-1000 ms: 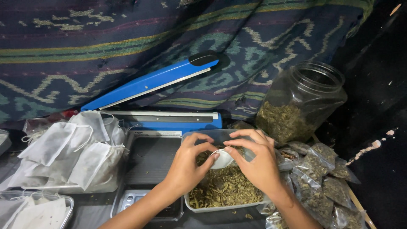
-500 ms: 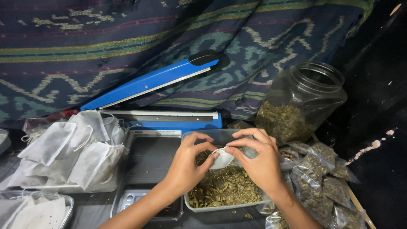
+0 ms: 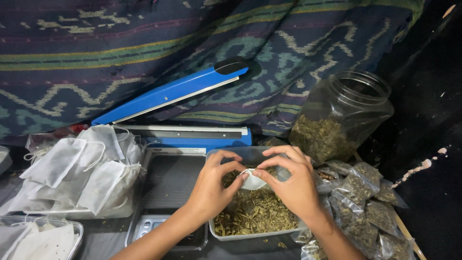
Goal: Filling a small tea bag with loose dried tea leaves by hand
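The small white mesh pouch (image 3: 251, 181) sits between my two hands, held up just above the clear plastic tub (image 3: 240, 155) of dried green-brown leaves (image 3: 255, 214). I have my left hand (image 3: 210, 189) pinching the pouch's left edge, thumb and forefinger closed on it, and my right hand (image 3: 293, 185) pinching the opposite edge the same way, so both grips are closed on the pouch and its mouth is pulled apart between them. The pouch hangs over the far half of the tub, with the leaf pile spread below and toward me. Just left of the tub I see a dark tray (image 3: 169, 180) on a small digital scale (image 3: 151, 226), and behind both stands a blue impulse sealer (image 3: 173, 94) with its arm raised. Further left, a heap of empty white drawstring pouches (image 3: 82, 168) fills a clear container, and another clear container (image 3: 41, 238) with more white pouches sits at the lower left corner. To the right of the tub, a big clear jar (image 3: 344, 115) partly filled with the same dried leaves stands open, and below it lies a cluster of small sealed plastic bags (image 3: 365, 207) packed with leaves. A dark woven cloth (image 3: 144, 43) with striped patterns hangs behind everything.
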